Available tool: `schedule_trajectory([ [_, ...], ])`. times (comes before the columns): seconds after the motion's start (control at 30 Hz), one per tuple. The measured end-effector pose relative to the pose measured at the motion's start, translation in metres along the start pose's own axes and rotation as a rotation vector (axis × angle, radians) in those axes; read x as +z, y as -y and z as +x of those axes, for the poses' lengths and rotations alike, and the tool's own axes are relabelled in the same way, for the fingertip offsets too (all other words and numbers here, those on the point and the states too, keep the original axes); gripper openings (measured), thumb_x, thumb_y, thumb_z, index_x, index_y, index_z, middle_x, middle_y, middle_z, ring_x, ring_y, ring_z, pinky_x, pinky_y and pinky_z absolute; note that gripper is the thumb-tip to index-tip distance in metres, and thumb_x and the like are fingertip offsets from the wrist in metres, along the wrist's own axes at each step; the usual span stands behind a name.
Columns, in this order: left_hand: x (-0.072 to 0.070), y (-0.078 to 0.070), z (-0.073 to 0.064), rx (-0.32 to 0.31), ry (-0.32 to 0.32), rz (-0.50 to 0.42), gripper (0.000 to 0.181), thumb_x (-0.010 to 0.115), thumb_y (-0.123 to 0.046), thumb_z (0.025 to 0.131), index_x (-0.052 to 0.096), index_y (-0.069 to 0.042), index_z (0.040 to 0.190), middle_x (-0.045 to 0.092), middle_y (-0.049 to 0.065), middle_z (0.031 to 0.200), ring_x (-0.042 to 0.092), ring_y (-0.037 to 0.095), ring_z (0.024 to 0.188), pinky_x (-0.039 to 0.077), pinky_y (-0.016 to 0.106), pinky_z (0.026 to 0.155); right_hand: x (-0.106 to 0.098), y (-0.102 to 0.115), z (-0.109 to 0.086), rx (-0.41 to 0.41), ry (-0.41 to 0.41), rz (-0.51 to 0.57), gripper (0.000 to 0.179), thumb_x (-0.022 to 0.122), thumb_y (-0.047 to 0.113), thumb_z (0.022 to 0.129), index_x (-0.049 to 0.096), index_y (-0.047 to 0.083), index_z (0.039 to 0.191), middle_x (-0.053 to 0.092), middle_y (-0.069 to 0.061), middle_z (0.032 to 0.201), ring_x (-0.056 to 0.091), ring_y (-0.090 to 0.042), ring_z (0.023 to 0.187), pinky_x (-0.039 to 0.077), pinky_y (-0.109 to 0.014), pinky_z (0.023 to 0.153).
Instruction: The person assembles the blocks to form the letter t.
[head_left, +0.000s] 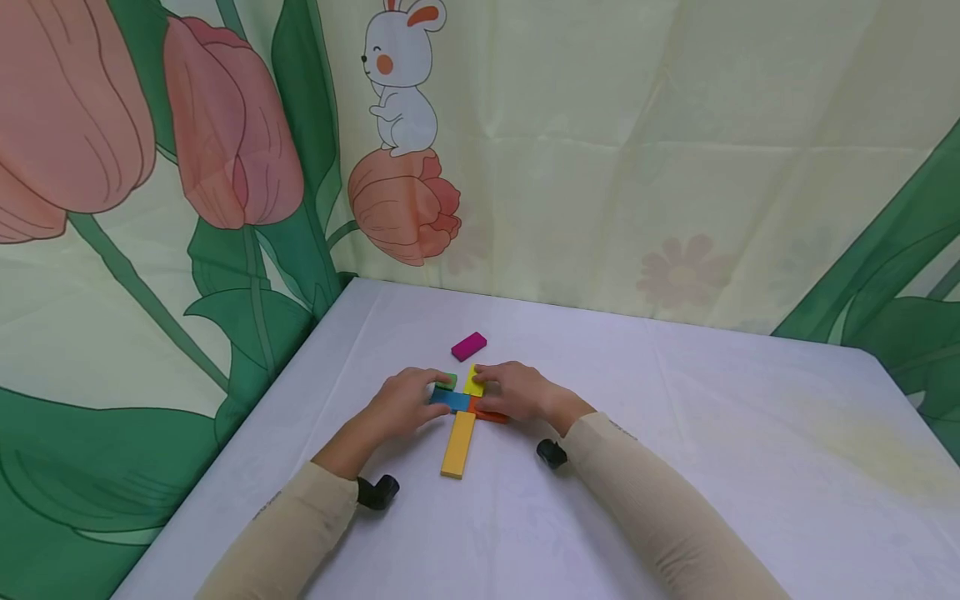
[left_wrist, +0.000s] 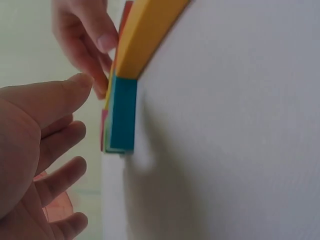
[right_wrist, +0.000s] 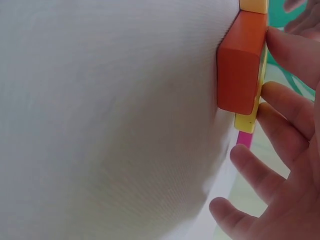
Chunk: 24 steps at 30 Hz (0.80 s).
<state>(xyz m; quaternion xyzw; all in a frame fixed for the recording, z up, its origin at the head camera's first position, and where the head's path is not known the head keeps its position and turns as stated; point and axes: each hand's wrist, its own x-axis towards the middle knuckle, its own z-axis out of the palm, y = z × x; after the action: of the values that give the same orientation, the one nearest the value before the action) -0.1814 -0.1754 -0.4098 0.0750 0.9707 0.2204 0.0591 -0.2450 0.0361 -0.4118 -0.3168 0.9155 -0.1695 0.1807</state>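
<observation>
On the white table, flat wooden blocks lie close together. A blue block [head_left: 453,401] and an orange block [head_left: 491,415] meet in the middle. A green block [head_left: 448,382] and a yellow block [head_left: 473,384] lie behind them, and a long amber block [head_left: 458,447] points toward me. My left hand [head_left: 399,402] hovers at the blue and green blocks, its fingers spread and holding nothing in the left wrist view. With its fingertips, my right hand [head_left: 521,392] touches the yellow block, its thumb [right_wrist: 295,55] at the orange block's upper edge. Its other fingers are extended and partly cover the orange block from above.
A magenta block [head_left: 468,346] lies apart, behind the others. Each wrist wears a black camera, one by the left sleeve [head_left: 378,492] and one by the right [head_left: 552,454]. Behind the table hangs a printed curtain [head_left: 570,167] with tulips and a rabbit.
</observation>
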Motion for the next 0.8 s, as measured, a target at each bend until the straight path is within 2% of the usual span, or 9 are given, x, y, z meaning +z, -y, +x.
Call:
schedule_trajectory([
  [0.2, -0.002, 0.013, 0.012, -0.070, -0.006, -0.042, 0.050, 0.077, -0.028, 0.090, 0.061, -0.016, 0.135, 0.060, 0.008, 0.134, 0.050, 0.030, 0.127, 0.047, 0.048, 0.102, 0.000, 0.001, 0.000, 0.014, 0.005, -0.001, 0.051, 0.065, 0.034, 0.096, 0.058, 0.017, 0.143, 0.044, 0.002, 0.154, 0.039, -0.028, 0.140, 0.038, -0.048, 0.110],
  [0.33, -0.005, 0.020, 0.019, -0.077, -0.008, -0.071, 0.049, 0.076, -0.025, 0.092, 0.060, -0.013, 0.137, 0.058, 0.009, 0.137, 0.049, 0.031, 0.130, 0.045, 0.049, 0.104, 0.000, 0.001, 0.000, 0.028, 0.008, 0.008, 0.051, 0.065, 0.035, 0.096, 0.057, 0.018, 0.143, 0.044, 0.002, 0.154, 0.039, -0.028, 0.140, 0.040, -0.047, 0.109],
  [0.6, -0.006, 0.020, 0.033, -0.096, 0.013, -0.123, 0.045, 0.072, -0.023, 0.094, 0.060, -0.012, 0.136, 0.059, 0.008, 0.137, 0.049, 0.030, 0.130, 0.044, 0.047, 0.106, 0.000, 0.000, 0.000, 0.031, 0.011, 0.018, 0.052, 0.066, 0.036, 0.096, 0.056, 0.019, 0.144, 0.043, 0.003, 0.155, 0.037, -0.028, 0.141, 0.040, -0.047, 0.109],
  [0.8, -0.003, 0.018, 0.041, -0.115, 0.029, -0.138, 0.036, 0.071, -0.023, 0.095, 0.064, -0.013, 0.130, 0.063, 0.006, 0.130, 0.052, 0.028, 0.125, 0.047, 0.045, 0.103, 0.001, 0.001, -0.001, 0.028, 0.013, 0.012, 0.052, 0.065, 0.036, 0.097, 0.056, 0.019, 0.145, 0.042, 0.003, 0.155, 0.037, -0.028, 0.141, 0.040, -0.048, 0.109],
])
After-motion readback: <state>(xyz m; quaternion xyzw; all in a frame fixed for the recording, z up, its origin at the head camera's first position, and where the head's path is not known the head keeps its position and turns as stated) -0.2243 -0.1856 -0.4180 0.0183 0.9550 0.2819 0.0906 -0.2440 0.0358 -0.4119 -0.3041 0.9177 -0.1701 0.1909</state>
